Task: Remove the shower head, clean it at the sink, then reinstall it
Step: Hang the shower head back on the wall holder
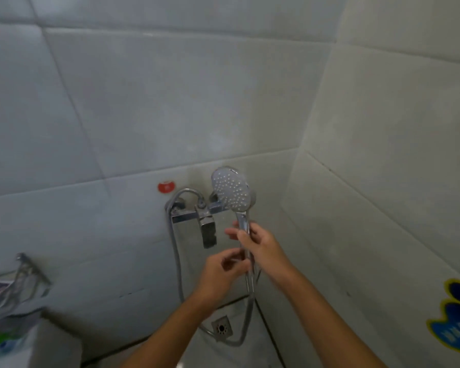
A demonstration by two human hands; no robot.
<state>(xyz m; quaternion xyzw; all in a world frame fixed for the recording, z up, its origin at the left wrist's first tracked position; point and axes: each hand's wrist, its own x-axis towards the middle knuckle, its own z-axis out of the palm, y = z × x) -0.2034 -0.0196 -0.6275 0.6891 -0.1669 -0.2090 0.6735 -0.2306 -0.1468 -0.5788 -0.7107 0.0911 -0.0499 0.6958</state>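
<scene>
- Two hands on one fixture: shower head (231, 191) held upright at approx. 6 o'clock of frame ctr, spray face toward camera, in front of wall mixer (197, 213).
- Right hand (258, 245): fingers wrapped round the chrome handle just below the head. Judged purpose: steady the body so it cannot turn w/ the joint.
- Left hand (221, 269): at 7 o'clock of the right hand, fingertips pinching the handle's lower end where hose (250, 309) meets it. Likely working the coupling nut; nut itself hidden by fingers, cannot confirm.
- Hose hangs slack from the joint, loops near floor drain (221, 328) at 6 o'clock, runs back up to mixer's left side. Slack is prob. why the head can be held free of the wall.
- Head off any bracket, hose apparently attached. Est. stage: removal, early; sink cleaning not begun.
- Risk: wet chrome, slip if nut frees suddenly.
- Other: red sticker (166, 186) at 11 o'clock of mixer; wire rack (24, 274) at 9 o'clock, frame edge; blue-yellow sticker (457, 322) at 3 o'clock on side wall.
</scene>
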